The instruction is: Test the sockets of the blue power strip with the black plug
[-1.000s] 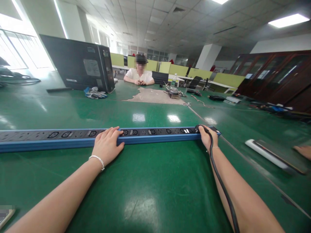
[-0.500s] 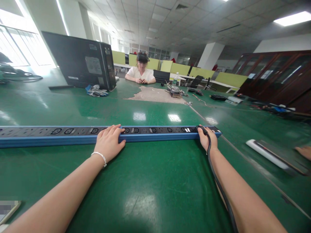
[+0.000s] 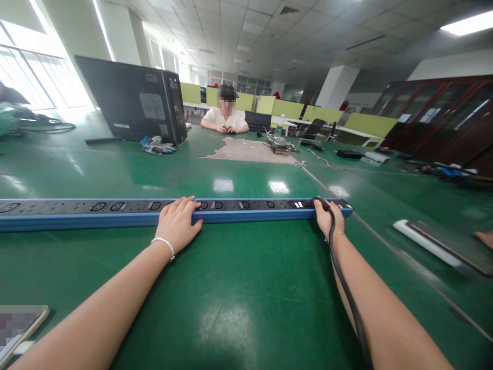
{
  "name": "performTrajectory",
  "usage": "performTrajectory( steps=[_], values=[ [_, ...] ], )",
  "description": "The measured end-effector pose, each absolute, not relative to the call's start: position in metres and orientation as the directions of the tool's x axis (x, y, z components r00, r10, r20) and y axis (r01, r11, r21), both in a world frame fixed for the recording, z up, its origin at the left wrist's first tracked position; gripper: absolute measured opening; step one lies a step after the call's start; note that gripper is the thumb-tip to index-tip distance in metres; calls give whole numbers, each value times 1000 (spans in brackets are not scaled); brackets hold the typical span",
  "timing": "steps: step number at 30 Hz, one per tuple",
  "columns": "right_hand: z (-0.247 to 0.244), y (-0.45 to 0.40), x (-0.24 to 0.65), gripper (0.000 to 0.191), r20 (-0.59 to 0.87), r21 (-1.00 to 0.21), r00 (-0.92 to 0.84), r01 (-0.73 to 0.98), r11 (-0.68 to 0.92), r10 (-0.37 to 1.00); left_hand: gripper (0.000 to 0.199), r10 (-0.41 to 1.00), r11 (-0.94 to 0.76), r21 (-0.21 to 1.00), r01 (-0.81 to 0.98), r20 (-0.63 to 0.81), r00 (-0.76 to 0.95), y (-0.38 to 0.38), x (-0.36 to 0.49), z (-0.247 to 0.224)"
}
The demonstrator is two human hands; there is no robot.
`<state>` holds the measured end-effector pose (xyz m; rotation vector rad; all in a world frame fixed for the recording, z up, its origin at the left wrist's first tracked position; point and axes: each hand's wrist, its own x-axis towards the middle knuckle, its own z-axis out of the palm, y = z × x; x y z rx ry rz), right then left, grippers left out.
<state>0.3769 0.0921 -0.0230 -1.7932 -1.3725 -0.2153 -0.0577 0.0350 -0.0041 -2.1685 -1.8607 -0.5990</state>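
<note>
A long blue power strip [image 3: 258, 215] with a black face and a row of sockets lies across the table in front of me. My left hand [image 3: 179, 218] grips the strip left of the middle, fingers over its top and thumb against the front side. Near the strip's right end, my right hand [image 3: 330, 215] is closed round a black plug [image 3: 320, 202] at the sockets. Its black power cord [image 3: 341, 272] runs down over my right forearm. My fingers partly cover the plug, and I cannot tell how deep it sits.
The green table [image 3: 246, 267] has a computer case [image 3: 131, 100], gloves [image 3: 157, 145] and a bottle [image 3: 280, 126] farther back. A person [image 3: 225, 115] sits opposite. At the right lies a white-edged flat device [image 3: 427, 244] near another person's hand [image 3: 484, 239]. A phone [image 3: 23, 329] is at lower left.
The whole view has shifted slightly, so most things appear a little farther right. Both hands keep their places on the strip and the plug.
</note>
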Motion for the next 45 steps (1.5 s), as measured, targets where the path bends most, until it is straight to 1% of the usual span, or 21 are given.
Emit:
performTrajectory(
  steps=[2,4,7,11,13,15,18,19,20,21,26,28,30,33,35,41,45],
  values=[
    [-22,92,375,45,580,-514,414,854,-79,702,39,892,-166,98,981,439,107,35,-58,-4],
    [-22,92,373,46,594,-516,425,853,-82,683,39,894,-166,100,981,435,107,34,-57,-3],
    [-24,92,373,44,627,-524,415,851,-37,660,38,893,-173,105,979,437,111,32,-57,-2],
    [-27,95,377,40,647,-565,405,823,50,646,37,891,-174,122,977,443,104,32,-56,-2],
    [-26,96,378,39,654,-585,421,808,67,629,37,893,-174,132,976,438,100,33,-56,-2],
    [-22,96,377,41,676,-614,477,786,72,562,38,895,-173,140,975,436,96,34,-56,-2],
    [-12,93,370,46,713,-660,584,746,91,387,38,894,-175,139,975,437,98,34,-56,-3],
    [-8,91,365,47,719,-662,592,743,99,363,38,893,-178,137,974,439,101,34,-56,-3],
    [-5,89,359,46,724,-654,577,748,110,378,38,892,-180,136,974,441,103,34,-56,-3],
    [-2,87,351,44,726,-642,544,755,131,421,38,891,-180,136,974,441,103,34,-56,-2],
    [4,81,308,40,722,-578,324,768,275,611,38,899,-169,145,975,427,92,33,-56,-1],
    [2,81,294,37,712,-561,252,765,315,655,38,901,-172,149,974,423,94,33,-56,-1],
    [0,81,287,35,693,-549,215,776,311,688,38,902,-175,152,973,421,96,33,-56,0],
    [-3,82,284,34,652,-548,220,798,251,726,38,901,-179,158,971,422,98,33,-56,0],
    [-5,82,286,34,638,-567,247,791,229,729,37,900,-179,157,971,425,97,33,-56,-1],
    [-5,84,289,38,606,-630,281,741,233,744,37,895,-178,141,974,434,101,33,-55,0],
    [-3,84,286,40,592,-636,262,733,242,762,37,896,-174,133,976,433,100,33,-56,0]
  ],
)
